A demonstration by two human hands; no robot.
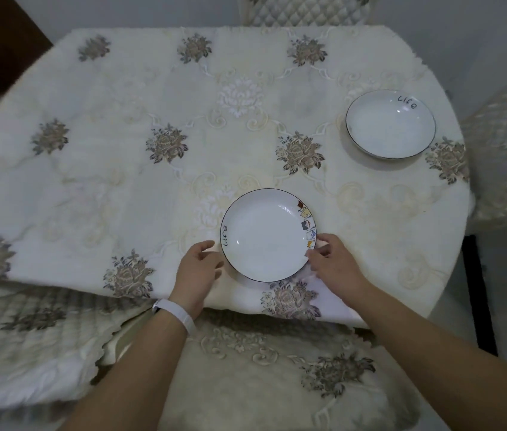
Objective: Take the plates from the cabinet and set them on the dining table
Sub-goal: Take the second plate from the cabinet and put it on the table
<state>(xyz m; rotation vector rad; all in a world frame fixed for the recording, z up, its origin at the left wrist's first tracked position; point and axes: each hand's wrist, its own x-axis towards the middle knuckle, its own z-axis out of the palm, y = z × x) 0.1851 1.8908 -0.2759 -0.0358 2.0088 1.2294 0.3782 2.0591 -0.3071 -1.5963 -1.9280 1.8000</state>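
- Near plate [264, 236] lies flat on the dining table [121, 181], between both hands.
- Left hand [197, 269]: relaxed, just beside its left rim.
- Right hand [334, 265]: fingertips at its right rim; grip unclear.
- Far plate [390, 124]: far right.

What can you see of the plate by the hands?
The near plate is round, shallow, white, ceramic-looking, with a dark rim, "life" lettered at left and cartoon figures at right. It lies flat and empty on the tablecloth near the front edge. The right hand touches its right rim; the left hand is beside it.
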